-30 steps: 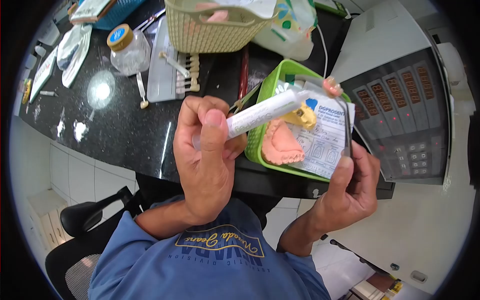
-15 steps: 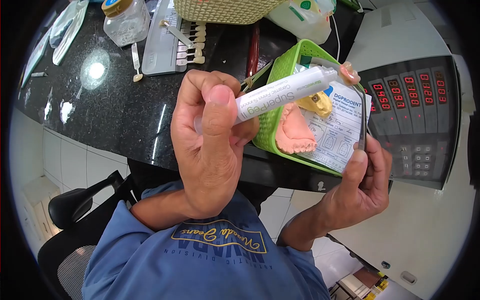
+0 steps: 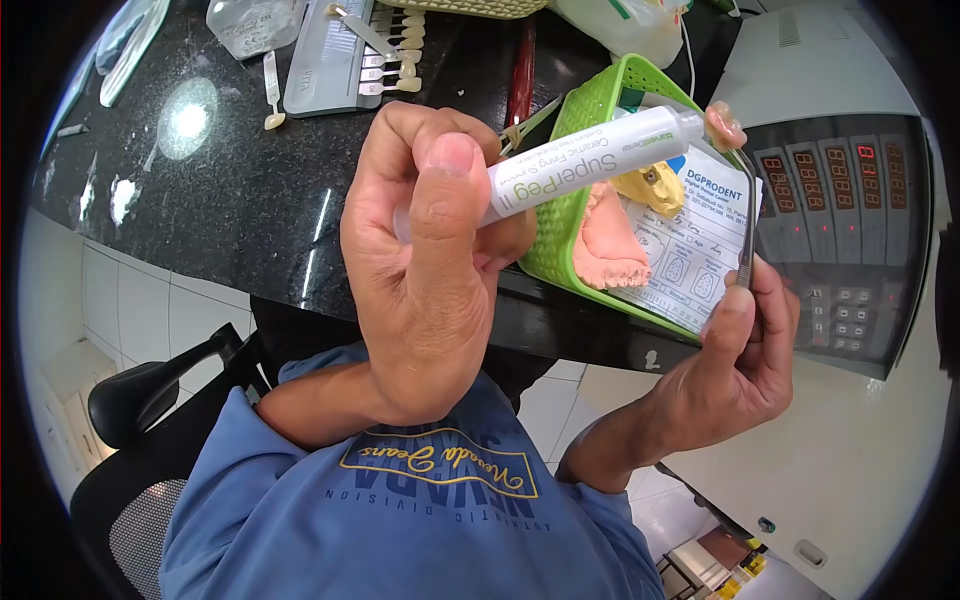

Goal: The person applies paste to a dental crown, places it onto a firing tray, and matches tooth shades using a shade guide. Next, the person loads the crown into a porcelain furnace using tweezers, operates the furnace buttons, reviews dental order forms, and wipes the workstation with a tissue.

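Two hands, both occupied: left hand (image 3: 425, 270) curled around the rear of a white syringe (image 3: 590, 165) labelled SuperPeg II, thumb along its side; right hand (image 3: 740, 350) pinching thin metal tweezers (image 3: 749, 215) between thumb and fingers. Key relation: syringe nozzle sits just beside the pink-and-ivory dental piece (image 3: 724, 126) at the tweezer tips, on its left; contact or depth gap, cannot tell. Syringe's long axis slants rightward and away from the body, roughly crosswise to the tweezers, which point away from the body and bend left at the top. Piece lies farther from the body than the right hand, which is nearer it than the left. Nothing visible between nozzle and piece. Below both tools, green basket (image 3: 556, 240) holds a pink cast (image 3: 608, 245), a yellow cast (image 3: 655, 190) partly behind the syringe, and a printed form (image 3: 715, 185). Control panel (image 3: 835, 240) close on the right; shade guide (image 3: 335, 70) well off left on the dark surface (image 3: 240, 200).
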{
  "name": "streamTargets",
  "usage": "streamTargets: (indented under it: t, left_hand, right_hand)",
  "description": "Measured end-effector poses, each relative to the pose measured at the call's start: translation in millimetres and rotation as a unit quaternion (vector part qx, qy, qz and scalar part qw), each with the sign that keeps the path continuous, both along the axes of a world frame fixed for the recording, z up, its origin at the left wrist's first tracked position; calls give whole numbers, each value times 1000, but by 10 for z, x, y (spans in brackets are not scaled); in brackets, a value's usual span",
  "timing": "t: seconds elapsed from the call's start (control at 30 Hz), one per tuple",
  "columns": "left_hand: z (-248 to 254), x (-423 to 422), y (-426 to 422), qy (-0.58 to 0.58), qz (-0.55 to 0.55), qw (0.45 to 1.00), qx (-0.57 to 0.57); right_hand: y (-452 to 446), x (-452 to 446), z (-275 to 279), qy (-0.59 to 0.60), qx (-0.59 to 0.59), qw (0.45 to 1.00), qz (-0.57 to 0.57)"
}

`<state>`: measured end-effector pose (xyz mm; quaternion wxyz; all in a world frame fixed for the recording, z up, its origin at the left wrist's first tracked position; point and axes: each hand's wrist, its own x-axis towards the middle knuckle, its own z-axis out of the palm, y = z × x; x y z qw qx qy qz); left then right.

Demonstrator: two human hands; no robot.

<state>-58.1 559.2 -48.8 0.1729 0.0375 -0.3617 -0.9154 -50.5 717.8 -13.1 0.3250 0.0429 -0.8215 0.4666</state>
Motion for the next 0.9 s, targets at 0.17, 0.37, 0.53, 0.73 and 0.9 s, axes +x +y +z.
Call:
streamTargets:
  t: [0.17,0.37,0.53,0.73,0.9]
  left_hand:
    - [-2,5,-4,4,-4,1000,7]
    - [3,0,-4,4,-3,1000,6]
    - [-9,0,-6,3,-2,1000,7]
    - [-14,7,-12,5,-5,1000,10]
    - [-52,-2,-19,19,-8,1000,5]
  right_hand:
    - [1,-3,2,-3,6,1000,-6]
    - [7,-4,1,-2,11,1000,-1]
    - [4,-6,-3,3,2,1000,7]
    - [12,0,7,-4,10,1000,4]
    - [-10,-5,14,-5,20,1000,-6]
